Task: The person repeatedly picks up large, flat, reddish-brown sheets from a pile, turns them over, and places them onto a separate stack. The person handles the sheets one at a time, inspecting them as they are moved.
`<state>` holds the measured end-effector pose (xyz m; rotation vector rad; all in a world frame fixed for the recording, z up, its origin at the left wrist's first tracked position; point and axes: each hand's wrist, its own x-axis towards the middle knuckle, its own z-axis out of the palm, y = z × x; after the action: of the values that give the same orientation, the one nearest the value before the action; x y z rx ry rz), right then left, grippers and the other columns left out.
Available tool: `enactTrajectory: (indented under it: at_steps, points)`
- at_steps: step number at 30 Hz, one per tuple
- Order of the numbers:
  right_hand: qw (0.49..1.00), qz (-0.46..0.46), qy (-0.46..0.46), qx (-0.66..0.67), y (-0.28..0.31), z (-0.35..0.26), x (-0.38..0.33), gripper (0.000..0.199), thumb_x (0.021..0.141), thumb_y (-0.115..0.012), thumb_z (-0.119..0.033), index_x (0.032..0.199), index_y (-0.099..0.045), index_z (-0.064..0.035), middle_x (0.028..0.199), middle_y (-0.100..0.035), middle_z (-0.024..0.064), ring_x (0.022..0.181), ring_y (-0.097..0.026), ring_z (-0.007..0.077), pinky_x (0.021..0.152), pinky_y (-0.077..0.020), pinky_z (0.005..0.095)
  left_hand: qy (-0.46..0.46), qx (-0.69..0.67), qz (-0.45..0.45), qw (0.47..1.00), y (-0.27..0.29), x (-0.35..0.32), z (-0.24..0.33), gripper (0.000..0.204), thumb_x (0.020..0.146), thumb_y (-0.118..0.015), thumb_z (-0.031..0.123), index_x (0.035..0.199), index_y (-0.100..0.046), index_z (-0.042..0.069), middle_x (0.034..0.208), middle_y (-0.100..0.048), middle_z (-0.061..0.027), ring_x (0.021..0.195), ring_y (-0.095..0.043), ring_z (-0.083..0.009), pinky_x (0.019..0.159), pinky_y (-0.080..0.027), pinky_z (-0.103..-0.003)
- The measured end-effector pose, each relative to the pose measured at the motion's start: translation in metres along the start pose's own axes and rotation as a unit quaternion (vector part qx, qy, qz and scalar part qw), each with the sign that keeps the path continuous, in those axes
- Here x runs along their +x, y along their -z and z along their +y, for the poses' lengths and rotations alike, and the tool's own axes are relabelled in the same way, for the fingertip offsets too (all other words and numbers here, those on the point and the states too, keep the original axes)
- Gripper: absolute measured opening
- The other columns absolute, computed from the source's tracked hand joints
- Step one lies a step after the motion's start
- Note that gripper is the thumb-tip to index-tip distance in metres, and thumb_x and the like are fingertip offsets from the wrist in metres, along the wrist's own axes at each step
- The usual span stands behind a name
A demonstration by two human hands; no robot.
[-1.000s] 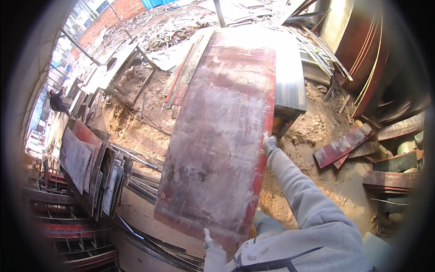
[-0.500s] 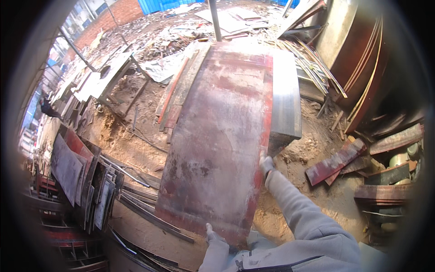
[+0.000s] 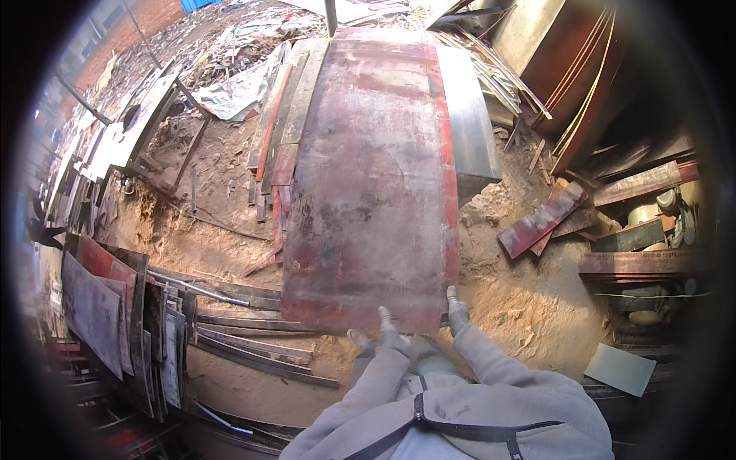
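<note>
A large rusty red board (image 3: 376,184) stretches away from me over the dirt ground. My left hand (image 3: 377,335), in a pale glove, grips its near edge from below, thumb on top. My right hand (image 3: 456,303), also gloved, holds the board's near right corner. Both grey sleeves come up from the lower edge. The far end of the board lies over a stack of similar boards and a grey panel (image 3: 471,123).
Red planks (image 3: 541,221) lie on the dirt to the right. Stacked panels (image 3: 100,307) stand on edge at left, with long metal strips (image 3: 245,337) beside them. Curved sheets (image 3: 567,69) lean at upper right. A pale flat piece (image 3: 619,369) lies lower right.
The board has swung from tilted left to pointing straight ahead and now lies lower. My right hand has slid from the board's right edge down to its near corner, close to the left.
</note>
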<state>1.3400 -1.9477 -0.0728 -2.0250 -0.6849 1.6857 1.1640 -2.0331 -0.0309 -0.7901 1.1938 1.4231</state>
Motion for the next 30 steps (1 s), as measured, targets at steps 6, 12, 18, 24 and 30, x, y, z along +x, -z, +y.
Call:
enactTrajectory:
  at_steps: [6,12,18,24,30]
  points:
    - [0.997,0.069,0.021,0.003,0.013,0.012,0.022,0.084,0.091,-0.056,-0.077,0.104,-0.069,0.0042,0.088,-0.072,0.0143,0.067,-0.072,0.0265,0.054,-0.0586,0.0420,-0.011,-0.113,-0.163,0.980,0.030,0.034,0.108,0.065,0.096,-0.059,0.064,0.137,-0.057,0.014,0.137,-0.061,-0.0123,0.128,-0.056,-0.0362,0.110,-0.045,-0.058]
    - [0.992,0.112,0.011,-0.064,0.006,-0.003,0.052,0.090,0.091,-0.058,-0.074,0.116,-0.065,0.0129,0.107,-0.071,0.0232,0.095,-0.072,0.0332,0.078,-0.0578,0.0419,-0.026,-0.044,-0.115,0.992,0.017,0.080,0.124,0.062,0.103,-0.050,0.059,0.140,-0.054,0.009,0.136,-0.062,-0.0136,0.125,-0.059,-0.0351,0.108,-0.048,-0.058]
    - [0.993,0.109,0.029,-0.030,-0.013,-0.100,0.107,0.098,0.089,-0.060,-0.073,0.127,-0.059,0.0172,0.121,-0.067,0.0289,0.100,-0.071,0.0338,0.089,-0.0548,0.0418,-0.074,-0.011,-0.109,0.991,-0.080,0.133,0.153,0.059,0.105,-0.051,0.054,0.144,-0.051,0.010,0.137,-0.061,-0.0130,0.122,-0.061,-0.0346,0.103,-0.052,-0.056]
    - [0.958,0.197,0.099,-0.182,-0.046,-0.212,0.139,0.094,0.092,-0.055,-0.073,0.130,-0.056,0.0139,0.129,-0.064,0.0305,0.114,-0.065,0.0415,0.101,-0.0489,0.0476,-0.108,0.023,-0.070,0.991,-0.186,0.162,0.182,0.064,0.103,-0.053,0.056,0.145,-0.049,0.009,0.137,-0.061,-0.0139,0.117,-0.062,-0.0349,0.103,-0.051,-0.053]
    - [0.709,0.102,0.577,-0.392,-0.139,-0.205,0.070,0.061,0.094,-0.065,-0.041,0.134,-0.056,0.0051,0.149,-0.047,0.0282,0.140,-0.043,0.0456,0.116,-0.0331,0.0581,-0.120,0.069,-0.019,0.990,-0.231,0.156,0.205,0.064,0.103,-0.052,0.057,0.146,-0.048,0.011,0.142,-0.058,-0.0135,0.121,-0.060,-0.0346,0.107,-0.047,-0.053]
